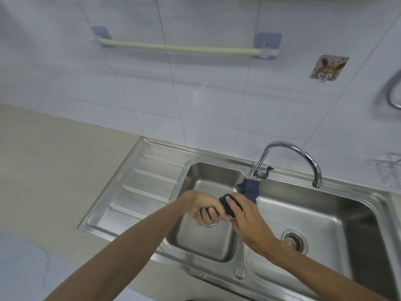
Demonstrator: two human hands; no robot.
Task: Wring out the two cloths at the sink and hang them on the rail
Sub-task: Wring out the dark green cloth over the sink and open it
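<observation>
Both my hands grip a dark, tightly twisted cloth (226, 205) over the left basin of the steel double sink (245, 279). My left hand (205, 208) closes around its left end and my right hand (246, 216) around its right end. A second cloth, dark blue (250, 187), lies draped over the divider between the two basins, just below the tap's base. The pale green rail (178, 48) is fixed high on the tiled wall on two blue pads, with nothing hanging on it.
A chrome swan-neck tap (288, 148) arches over the right basin, whose drain (294, 240) shows. A ribbed drainboard (138, 187) lies left of the basins, beige counter (47, 170) beyond. A patterned wall hook (327, 68), a metal hose (392, 92) and a wire rack (388, 170) are at the right.
</observation>
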